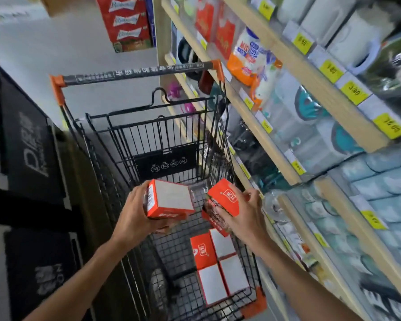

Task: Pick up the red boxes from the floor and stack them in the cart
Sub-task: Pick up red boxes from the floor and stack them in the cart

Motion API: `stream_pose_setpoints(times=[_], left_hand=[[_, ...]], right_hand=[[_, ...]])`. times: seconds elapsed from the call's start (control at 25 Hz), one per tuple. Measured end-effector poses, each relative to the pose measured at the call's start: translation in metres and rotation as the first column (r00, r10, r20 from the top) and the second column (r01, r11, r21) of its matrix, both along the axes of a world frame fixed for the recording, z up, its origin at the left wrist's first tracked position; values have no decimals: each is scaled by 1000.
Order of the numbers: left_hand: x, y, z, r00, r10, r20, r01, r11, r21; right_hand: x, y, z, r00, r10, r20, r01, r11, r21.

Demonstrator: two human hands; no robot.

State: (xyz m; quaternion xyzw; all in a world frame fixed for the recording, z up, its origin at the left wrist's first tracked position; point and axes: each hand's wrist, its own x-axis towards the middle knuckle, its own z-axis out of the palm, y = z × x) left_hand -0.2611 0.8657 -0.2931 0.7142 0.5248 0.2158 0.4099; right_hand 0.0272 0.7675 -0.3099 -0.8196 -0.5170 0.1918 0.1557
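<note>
Two hands reach over a black wire cart, each grasping a red box. Seen from the head camera, the left hand wraps its fingers under and around the left red box, which is tilted with its pale face turned up, held above the cart's basket near its left wall. The right hand curls its fingers over the right red box, held tilted with its red printed face up, close to the cart's right wall; another box seems to hang just beneath it in the same grip, though blur makes that uncertain. The two held boxes sit near each other without touching. On the cart's wire floor lie four stacked boxes in a tight two-by-two block against the right wall, toward the near corner, three showing pale faces and one a red printed face. The cart's handle, with orange end caps, lies at the far end. Wooden shelves of packaged goods with yellow price tags run along the cart's right side.
</note>
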Motion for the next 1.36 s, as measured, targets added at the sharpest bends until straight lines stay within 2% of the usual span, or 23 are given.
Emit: stream_pose_setpoints(times=[0.16, 0.32, 0.44, 0.6, 0.8, 1.0, 1.16, 1.28, 1.36], left_hand=[[-1, 19, -33, 1000, -19, 21, 20, 999, -37], [-3, 23, -68, 998, -61, 35, 63, 996, -66], [-8, 21, -91, 993, -110, 43, 113, 990, -79], [-18, 18, -113, 993, -113, 24, 115, 989, -90], [-25, 11, -125, 992, -125, 4, 125, 987, -102], [-20, 7, -134, 995, -99, -19, 96, 986, -136], [-5, 2, -140, 997, -65, -37, 59, 987, -153], [13, 4, -156, 1000, 0, -11, -2, 983, -184], [29, 8, -171, 995, 99, -25, -102, 970, -221]], right_hand=[[-13, 27, -60, 998, -67, -11, 67, 997, 49], [-29, 39, -131, 999, -43, -22, 45, 996, 78], [-39, 38, -174, 999, -47, -7, 48, 999, 25], [-44, 15, -218, 996, -73, 42, 78, 989, -128], [-48, -4, -232, 975, -206, 86, 217, 962, -162], [-52, -2, -249, 973, -160, 168, 200, 946, -256], [-46, -9, -233, 982, -184, 34, 187, 951, -247], [-40, -26, -207, 975, -204, -92, 194, 975, -105], [-35, -38, -190, 970, -184, -161, 183, 983, -16]])
